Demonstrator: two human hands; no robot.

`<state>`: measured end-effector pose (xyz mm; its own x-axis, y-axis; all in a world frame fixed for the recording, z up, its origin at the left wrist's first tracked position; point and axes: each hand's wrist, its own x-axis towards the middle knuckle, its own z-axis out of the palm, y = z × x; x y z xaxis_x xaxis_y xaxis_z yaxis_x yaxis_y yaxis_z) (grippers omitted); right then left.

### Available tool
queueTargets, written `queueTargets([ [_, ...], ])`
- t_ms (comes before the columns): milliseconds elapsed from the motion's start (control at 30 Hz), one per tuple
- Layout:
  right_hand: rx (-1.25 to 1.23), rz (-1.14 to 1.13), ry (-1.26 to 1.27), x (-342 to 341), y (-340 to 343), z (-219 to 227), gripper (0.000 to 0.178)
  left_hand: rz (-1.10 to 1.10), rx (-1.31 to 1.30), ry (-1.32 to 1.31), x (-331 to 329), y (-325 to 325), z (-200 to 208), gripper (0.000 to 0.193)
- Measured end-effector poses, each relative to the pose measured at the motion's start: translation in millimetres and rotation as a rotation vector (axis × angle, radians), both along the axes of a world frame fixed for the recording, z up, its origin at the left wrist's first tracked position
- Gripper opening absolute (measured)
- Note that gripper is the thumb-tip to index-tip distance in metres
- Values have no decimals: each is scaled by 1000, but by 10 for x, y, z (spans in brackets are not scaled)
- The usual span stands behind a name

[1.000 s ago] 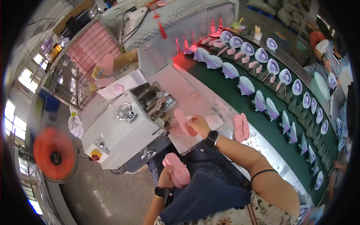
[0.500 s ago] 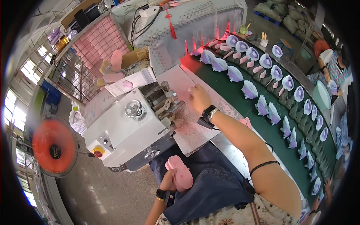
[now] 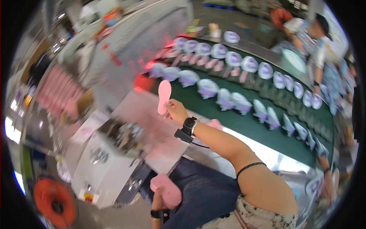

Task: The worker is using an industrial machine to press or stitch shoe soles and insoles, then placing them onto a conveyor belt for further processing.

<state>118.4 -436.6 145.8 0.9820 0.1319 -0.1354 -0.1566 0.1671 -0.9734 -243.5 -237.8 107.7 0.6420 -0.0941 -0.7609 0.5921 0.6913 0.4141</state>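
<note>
Pinched at its narrower end, a single pink insole [image 3: 164,93] stands up in my right hand [image 3: 176,111], which is raised over the pink-dusted work board [image 3: 160,152] near the green conveyor belt [image 3: 251,102]. Lower down, at my lap, my left hand [image 3: 158,200] is closed around a stack of pink insoles [image 3: 170,191]. The white machine [image 3: 105,164] stands just left of the board. Its metal head [image 3: 124,135] is blurred, and neither hand touches it.
White and purple shoe uppers [image 3: 207,88] stand in rows along the belt, with more pink insoles [image 3: 204,60] among the far ones. A pink piece [image 3: 214,124] lies by the belt's near edge. An orange fan [image 3: 55,202] is at lower left. Another person [image 3: 307,36] works beyond the belt.
My right hand has moved away from the machine head toward the belt and now shows an insole upright. My left hand still grips the stack. The whole view has swung.
</note>
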Motion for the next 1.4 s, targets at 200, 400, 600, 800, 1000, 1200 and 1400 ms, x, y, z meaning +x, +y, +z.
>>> queueTargets([
  [200, -208, -494, -64, -24, -3029, -436, 20, -104, -33, -90, 429, -458, 238, 43],
  [400, -1007, -907, 192, -114, -5117, -1009, 20, -87, -132, -65, 647, -670, 407, 46],
  [600, -848, -988, -54, 99, -5601, -1391, 50, -117, -104, -62, 724, -694, 424, 48],
  [800, 125, 38, -145, -46, -2545, -457, 13, -44, -45, -132, 462, -497, 210, 46],
  [1000, -444, 615, -309, -2024, -761, 50, 25, -133, 178, -308, 674, -726, 497, 45],
  [1200, -340, 357, -142, -1927, -187, -206, 24, -14, -251, -175, 137, -147, -35, 45],
  [1400, -221, 288, -172, -1041, 378, -433, 28, 56, -67, -130, -98, -132, 416, 42],
])
